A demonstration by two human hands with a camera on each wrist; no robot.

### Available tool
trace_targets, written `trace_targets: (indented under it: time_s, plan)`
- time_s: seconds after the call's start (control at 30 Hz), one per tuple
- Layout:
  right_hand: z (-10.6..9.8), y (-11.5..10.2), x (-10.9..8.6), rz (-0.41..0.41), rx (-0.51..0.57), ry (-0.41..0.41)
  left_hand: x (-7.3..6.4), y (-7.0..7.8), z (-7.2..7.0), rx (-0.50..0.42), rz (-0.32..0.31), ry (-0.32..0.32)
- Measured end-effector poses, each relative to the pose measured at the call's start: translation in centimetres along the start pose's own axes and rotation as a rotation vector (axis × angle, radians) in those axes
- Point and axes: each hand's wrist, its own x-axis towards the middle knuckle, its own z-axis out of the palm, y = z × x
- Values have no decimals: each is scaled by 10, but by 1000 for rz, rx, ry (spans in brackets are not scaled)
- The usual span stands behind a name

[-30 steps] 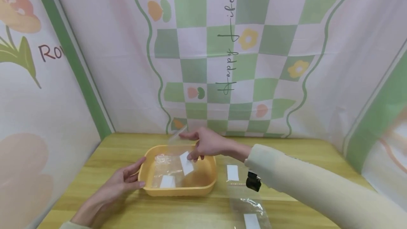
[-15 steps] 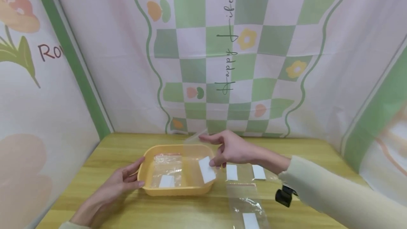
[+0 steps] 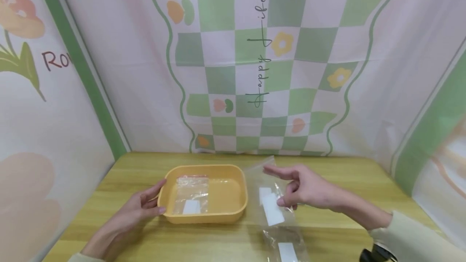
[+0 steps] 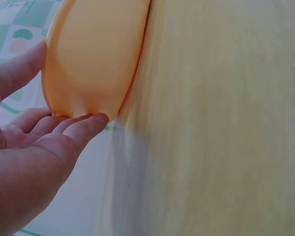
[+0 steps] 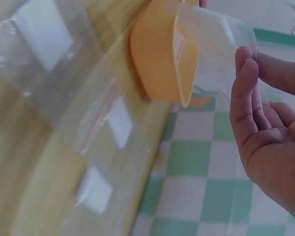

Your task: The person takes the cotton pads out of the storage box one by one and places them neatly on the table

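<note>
My left hand (image 3: 132, 212) holds the left end of a yellow plastic basin (image 3: 233, 216), its thumb and fingers spread against the end wall. In the left wrist view the fingers (image 4: 71, 129) lie along that wall (image 4: 96, 64). Inside the basin, on the left, lies a clear zip bag with a white label (image 3: 191, 206). To the right of the basin, my right hand (image 3: 309, 189) pinches another clear zip bag (image 3: 256, 177), whose white label (image 3: 273, 210) hangs below the fingertips. The right wrist view shows this raised bag (image 5: 211, 39) between thumb and fingers, overlapping the basin's rim.
More clear bags with white labels lie on the wooden table right of the basin, one label (image 3: 287, 252) near the front and another label (image 5: 120, 123) in the right wrist view. Behind the table (image 3: 145, 161) hangs a checkered cloth (image 3: 251, 124).
My right hand has carried the pinched bag rightward, from over the basin to above the bags on the table. The left hand and basin have stayed put.
</note>
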Motion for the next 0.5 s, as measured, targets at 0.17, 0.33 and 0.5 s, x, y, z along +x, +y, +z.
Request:
trace_targets:
  time_s: [0.17, 0.33, 0.5]
  plan:
    - [-5, 17, -29, 5, 52, 25, 0, 1, 0, -1, 11, 5]
    - [-7, 39, -55, -9, 66, 55, -1, 2, -1, -10, 16, 4]
    - [-7, 64, -81, -11, 115, 75, 0, -1, -1, -14, -2, 6]
